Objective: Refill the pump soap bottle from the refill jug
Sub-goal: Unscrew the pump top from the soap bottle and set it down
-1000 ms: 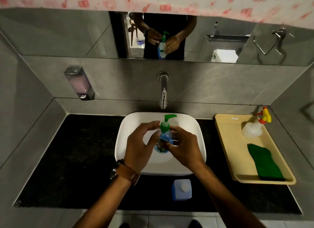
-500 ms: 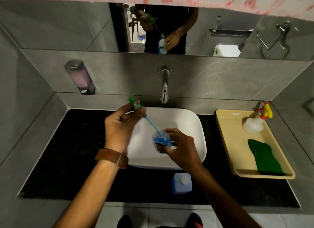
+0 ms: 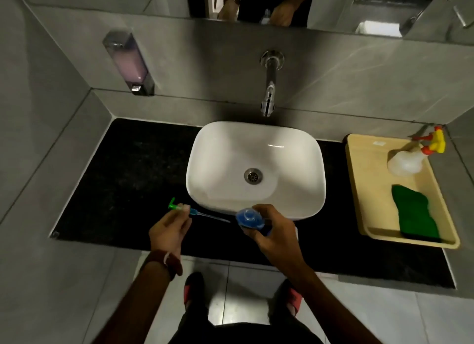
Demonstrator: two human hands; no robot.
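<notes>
My right hand grips the small blue soap bottle, its open neck facing up, low over the black counter in front of the basin. My left hand pinches the green pump head. The pump's thin dip tube lies nearly level and points right toward the bottle, fully out of it. The refill jug is hidden behind my right hand and the bottle.
A white basin sits mid-counter under a wall tap. At the right stands a beige tray holding a spray bottle and a green cloth. A wall soap dispenser hangs at the left. The black counter stretches left.
The pump has come off the bottle and my left hand has carried it down and left. Both hands dropped from over the basin to the counter's front.
</notes>
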